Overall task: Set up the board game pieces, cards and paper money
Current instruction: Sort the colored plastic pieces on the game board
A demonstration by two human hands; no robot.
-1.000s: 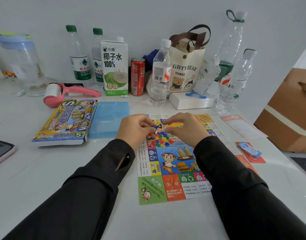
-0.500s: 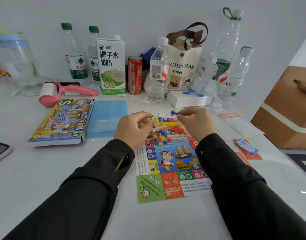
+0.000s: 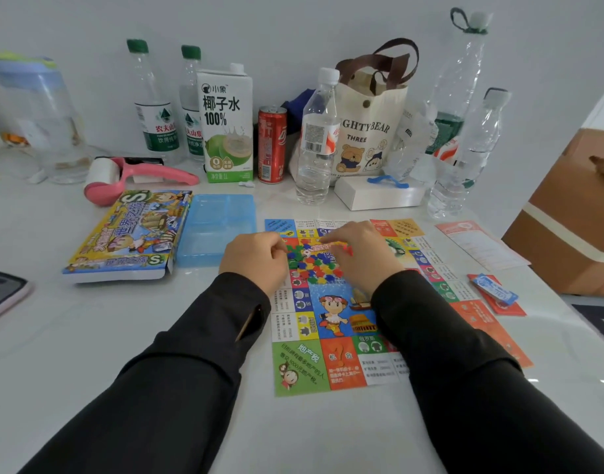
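The colourful paper game board [image 3: 327,354] lies flat on the white table in front of me. A pile of several small red, blue, green and yellow game pieces [image 3: 314,266] sits on its far half, with a white die among them. My left hand [image 3: 256,258] rests at the pile's left edge with its fingers curled; what they hold is hidden. My right hand [image 3: 358,251] is down at the pile's right edge, its fingertips pinched on small red pieces [image 3: 346,249]. Red and blue cards [image 3: 495,294] lie to the right of the board.
The game box [image 3: 129,234] and a blue plastic tray [image 3: 218,227] lie left of the board. Bottles, a carton [image 3: 227,124], a can [image 3: 272,143], a tote bag [image 3: 369,131] and a white box [image 3: 375,196] line the back. A leaflet [image 3: 478,244] and a cardboard box [image 3: 574,220] are on the right.
My right hand, which was raised over the board's far edge with a blue piece, has come back down onto the pile. My left hand stays at the pile's left edge.
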